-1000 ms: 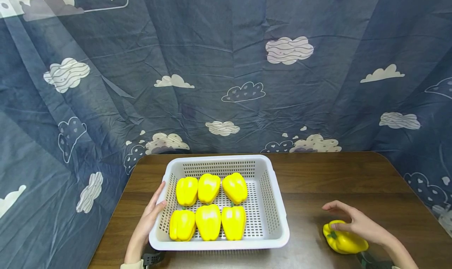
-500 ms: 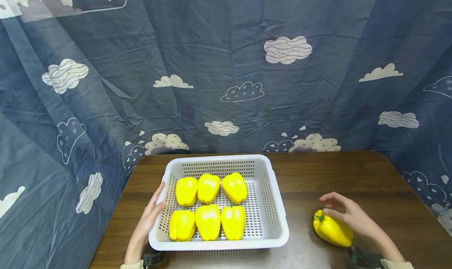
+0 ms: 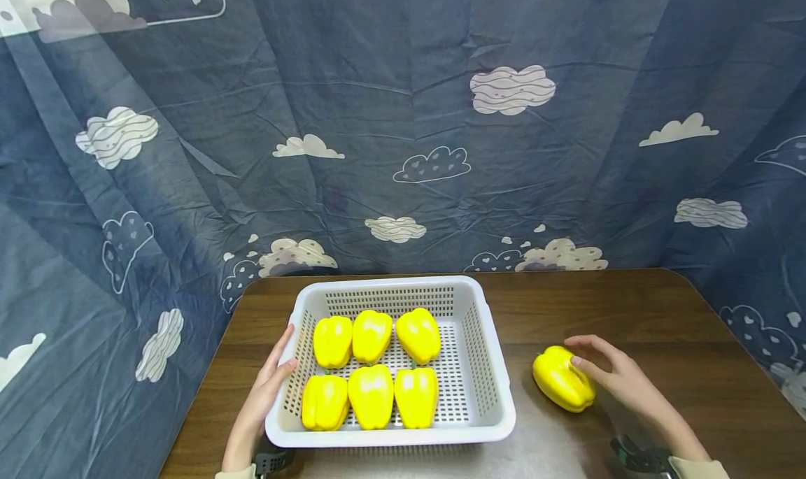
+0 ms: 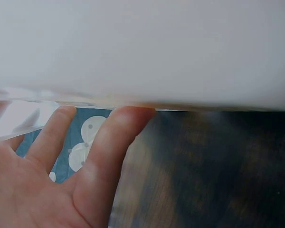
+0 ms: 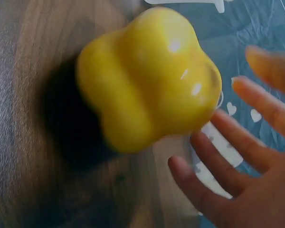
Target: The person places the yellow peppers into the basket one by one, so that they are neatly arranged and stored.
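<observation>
In the head view, my left hand (image 3: pixel 259 398) rests along the left side of a white plastic basket (image 3: pixel 466 433). Up close in the left wrist view, its thumb (image 4: pixel 104 156) and fingers extend to the edge of the basket's pale wall (image 4: pixel 180 52). Several yellow bell peppers (image 3: pixel 371 397) lie in two rows inside the basket. Another yellow bell pepper (image 3: pixel 563 379) is right of the basket, with my right hand (image 3: pixel 620 377) close against its right side. The right wrist view has the pepper's lobed end (image 5: pixel 152 80) facing the camera, beside spread fingers (image 5: pixel 247 142) not wrapped round it.
A dark brown wooden table (image 3: pixel 630 304) carries everything. Behind it hangs a blue cloth (image 3: pixel 378 206) with a cloud pattern. Inside the basket, bare slotted floor (image 3: pixel 453 374) shows to the right of the peppers. Dark bands (image 3: pixel 639 458) sit on both wrists.
The loose bell pepper has shifted left and away from the table's near side, towards the basket, and turned. My right hand has moved left along with it. The left hand and basket stay put.
</observation>
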`<action>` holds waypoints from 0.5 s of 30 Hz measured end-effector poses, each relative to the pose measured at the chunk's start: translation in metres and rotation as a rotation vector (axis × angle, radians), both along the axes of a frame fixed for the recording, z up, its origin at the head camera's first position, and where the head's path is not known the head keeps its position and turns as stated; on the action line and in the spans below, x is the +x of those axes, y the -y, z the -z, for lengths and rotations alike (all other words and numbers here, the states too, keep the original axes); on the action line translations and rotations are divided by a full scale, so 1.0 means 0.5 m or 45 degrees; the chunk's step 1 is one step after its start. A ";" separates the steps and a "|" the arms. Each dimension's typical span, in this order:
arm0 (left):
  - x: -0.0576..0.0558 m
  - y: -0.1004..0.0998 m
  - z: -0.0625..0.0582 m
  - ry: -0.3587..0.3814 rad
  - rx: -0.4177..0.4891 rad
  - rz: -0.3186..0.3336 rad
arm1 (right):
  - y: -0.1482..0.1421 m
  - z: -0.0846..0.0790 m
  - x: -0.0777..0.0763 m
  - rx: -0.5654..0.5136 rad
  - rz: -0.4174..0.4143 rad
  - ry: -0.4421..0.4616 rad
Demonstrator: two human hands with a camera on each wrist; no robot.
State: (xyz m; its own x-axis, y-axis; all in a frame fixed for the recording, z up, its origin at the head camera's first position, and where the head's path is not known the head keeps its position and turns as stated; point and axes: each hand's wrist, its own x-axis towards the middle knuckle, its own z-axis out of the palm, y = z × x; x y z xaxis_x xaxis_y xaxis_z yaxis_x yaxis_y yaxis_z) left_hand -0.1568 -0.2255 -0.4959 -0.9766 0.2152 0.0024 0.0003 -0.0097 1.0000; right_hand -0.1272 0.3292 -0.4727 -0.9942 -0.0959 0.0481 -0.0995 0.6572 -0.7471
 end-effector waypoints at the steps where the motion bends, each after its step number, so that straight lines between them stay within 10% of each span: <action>1: 0.000 0.000 0.000 0.000 0.000 -0.001 | -0.002 0.001 0.001 -0.030 -0.029 0.000; 15: 0.000 0.001 -0.001 0.011 0.008 0.000 | -0.011 0.015 0.011 -0.125 -0.350 0.142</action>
